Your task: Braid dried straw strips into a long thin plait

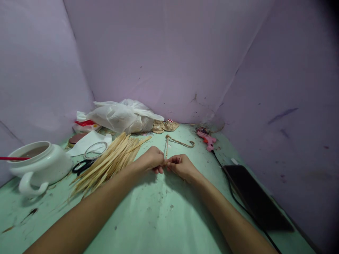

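Note:
My left hand [152, 159] and my right hand [181, 164] meet at the middle of the green table [159, 218]. Both are closed in a pinch on the near end of a thin stick wrapped in jute twine [166, 148], which points away from me. A loose length of the twine [182, 143] curls off to the right from the stick's far end. Just left of my left hand lies a pile of pale wooden sticks [111, 160].
A white pot with a handle [39, 165] and a red stick in it stands at the left. Black scissors [82, 165], a tape roll [95, 150], white paper and a plastic bag [122, 116] lie behind. A pink glue gun [208, 139] and a dark tablet [254, 197] are at right.

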Available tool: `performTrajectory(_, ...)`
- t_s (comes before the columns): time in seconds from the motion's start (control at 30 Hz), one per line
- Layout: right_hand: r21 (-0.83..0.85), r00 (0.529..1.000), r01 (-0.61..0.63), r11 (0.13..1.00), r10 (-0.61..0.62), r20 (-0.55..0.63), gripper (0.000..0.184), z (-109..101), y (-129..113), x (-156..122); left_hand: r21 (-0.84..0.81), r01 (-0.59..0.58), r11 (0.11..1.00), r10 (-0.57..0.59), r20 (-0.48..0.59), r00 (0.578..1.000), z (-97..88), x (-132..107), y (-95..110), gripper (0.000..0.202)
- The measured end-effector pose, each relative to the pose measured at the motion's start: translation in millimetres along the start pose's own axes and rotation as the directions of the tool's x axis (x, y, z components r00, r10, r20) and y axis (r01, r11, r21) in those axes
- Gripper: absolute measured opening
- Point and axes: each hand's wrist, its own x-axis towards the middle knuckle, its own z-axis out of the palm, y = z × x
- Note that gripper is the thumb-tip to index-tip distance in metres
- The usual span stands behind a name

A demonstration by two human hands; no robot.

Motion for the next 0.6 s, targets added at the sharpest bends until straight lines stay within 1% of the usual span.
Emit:
performTrajectory(0.03, -0.017, 1.0, -0.002, 1.0, 0.002, 0.003, 0.015, -0.3, 0.0, 0.3, 0.025, 0.005, 1.0, -0.005, 0.015, 1.0, 3.6, 1.3, -1.6, 0.021)
performTrajectory(0.07, -0.054, 1.0, -0.002, 0.999, 0.003, 0.006, 0.016, -0.5, -0.3, 0.3, 0.074, 0.013, 0.997, -0.014, 0.008, 1.0, 5.9, 2.9, -3.4, 0.017)
performTrajectory(0.13, -0.201, 1.0, 0.026, 0.979, -0.026, 0.002, 0.018, -0.7, -2.8, -1.4, 0.227, 0.022, 0.974, -0.008, -0.064, 0.998, 7.5, 6.0, -6.9, 0.013)
performTrajectory(0.17, -0.302, 0.998, 0.059, 0.951, -0.064, -0.006, 0.018, -0.5, -5.2, -3.4, 0.315, 0.023, 0.949, 0.015, -0.118, 0.993, 7.5, 7.2, -8.4, 0.012)
performTrajectory(0.23, -0.513, 0.988, 0.116, 0.85, -0.15, -0.025, 0.019, 1.0, -12.2, -9.4, 0.457, 0.015, 0.89, 0.094, -0.215, 0.972, 7.4, 9.3, -11.0, 0.009)
performTrajectory(0.3, -0.688, 0.98, 0.113, 0.717, -0.197, -0.044, 0.021, 4.1, -20.8, -16.9, 0.51, -0.008, 0.86, 0.159, -0.253, 0.954, 8.5, 11.3, -13.7, 0.01)
performTrajectory(0.37, -0.798, 0.978, 0.053, 0.6, -0.193, -0.08, 0.022, 8.2, -29.1, -24.2, 0.487, -0.032, 0.873, 0.168, -0.237, 0.957, 11.4, 13.9, -16.8, 0.01)
performTrajectory(0.43, -0.849, 0.979, -0.011, 0.528, -0.166, -0.116, 0.023, 11.9, -35.6, -29.9, 0.422, -0.049, 0.905, 0.159, -0.228, 0.961, 15.6, 16.7, -19.2, 0.009)
performTrajectory(0.47, -0.858, 0.98, -0.039, 0.512, -0.149, -0.133, 0.023, 13.3, -38.1, -32.1, 0.375, -0.042, 0.926, 0.142, -0.241, 0.96, 17.8, 17.7, -19.7, 0.008)
performTrajectory(0.53, -0.861, 0.981, -0.078, 0.503, -0.118, -0.157, 0.023, 15.7, -42.0, -35.5, 0.233, 0.0, 0.973, 0.064, -0.267, 0.962, 21.9, 18.5, -18.9, 0.009)
performTrajectory(0.6, -0.862, 0.982, -0.088, 0.499, -0.104, -0.16, 0.024, 18.8, -45.0, -38.4, 0.027, 0.038, 0.999, -0.03, -0.231, 0.972, 24.2, 17.0, -16.1, 0.011)
